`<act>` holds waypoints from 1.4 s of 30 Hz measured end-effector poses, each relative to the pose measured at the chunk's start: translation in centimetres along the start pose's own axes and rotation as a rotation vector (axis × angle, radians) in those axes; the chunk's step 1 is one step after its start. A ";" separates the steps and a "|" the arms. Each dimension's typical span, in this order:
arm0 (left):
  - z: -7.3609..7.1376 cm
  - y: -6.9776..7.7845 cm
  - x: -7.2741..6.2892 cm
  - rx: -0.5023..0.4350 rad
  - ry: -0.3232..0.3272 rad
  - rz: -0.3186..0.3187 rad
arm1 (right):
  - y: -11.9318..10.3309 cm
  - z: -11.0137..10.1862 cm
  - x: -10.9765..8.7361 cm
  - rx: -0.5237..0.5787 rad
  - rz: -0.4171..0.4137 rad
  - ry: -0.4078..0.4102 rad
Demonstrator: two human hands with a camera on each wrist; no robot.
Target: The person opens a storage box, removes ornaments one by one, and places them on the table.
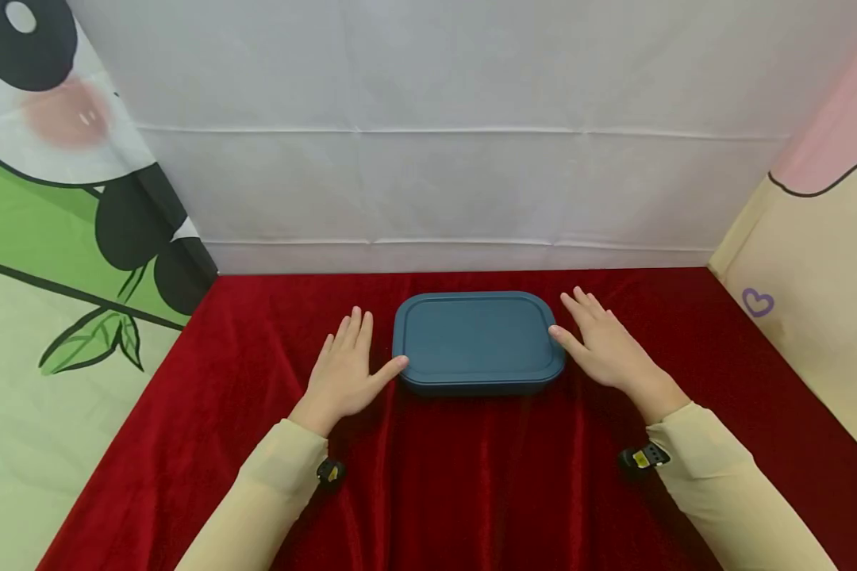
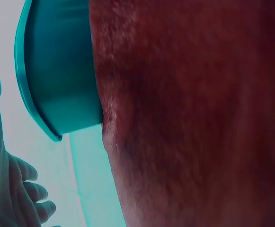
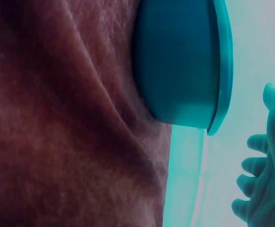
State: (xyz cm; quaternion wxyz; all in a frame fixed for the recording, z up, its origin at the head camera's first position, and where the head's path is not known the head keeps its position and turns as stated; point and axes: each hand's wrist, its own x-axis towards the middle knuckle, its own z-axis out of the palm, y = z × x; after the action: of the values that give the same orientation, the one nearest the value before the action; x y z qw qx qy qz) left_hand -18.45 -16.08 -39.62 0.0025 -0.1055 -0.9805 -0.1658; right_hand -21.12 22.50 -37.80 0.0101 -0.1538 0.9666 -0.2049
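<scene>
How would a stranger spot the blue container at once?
Find the red cloth below the white backdrop. On it, between the left hand and right hand, sits a lidded blue container with rounded corners, the only box there.

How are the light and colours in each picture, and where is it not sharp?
Head view: soft, fairly even light, blue box and red cloth reasonably sharp; left wrist view: blue-green cast on the left fingers, cloth dim and soft at right; right wrist view: same cast on the right fingers, pale backdrop washed out, cloth soft at lower left.
</scene>
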 end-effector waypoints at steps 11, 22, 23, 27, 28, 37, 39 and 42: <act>0.9 1.0 0.2 -0.207 -0.018 -0.013 | -0.2 1.3 -0.2 0.211 0.023 -0.016; 1.2 2.3 0.4 -0.569 -0.046 -0.104 | -0.8 1.8 -0.4 0.373 0.109 -0.003; 1.2 2.4 0.5 -0.588 -0.045 -0.112 | -0.9 1.7 -0.4 0.392 0.116 0.004; 1.0 2.7 0.6 -0.681 -0.032 -0.137 | -1.1 1.4 -0.4 0.552 0.165 0.005; 0.9 2.8 0.7 -0.711 -0.026 -0.139 | -1.2 1.3 -0.4 0.611 0.176 0.000; 0.4 3.2 1.1 -1.023 0.011 -0.183 | -1.7 0.3 -0.2 0.971 0.265 -0.048; 0.3 3.2 1.2 -1.078 0.003 -0.191 | -1.8 0.1 -0.1 1.001 0.277 -0.049; 0.0 3.2 1.4 -1.137 -0.036 -0.228 | -1.8 -0.1 0.0 1.036 0.295 -0.051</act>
State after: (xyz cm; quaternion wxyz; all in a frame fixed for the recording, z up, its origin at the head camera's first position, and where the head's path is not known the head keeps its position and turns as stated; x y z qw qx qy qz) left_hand -19.19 -12.85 -38.49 -0.0893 0.0130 -0.7425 -0.6637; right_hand -20.58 20.93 -37.01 0.1369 0.0039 0.7496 -0.6476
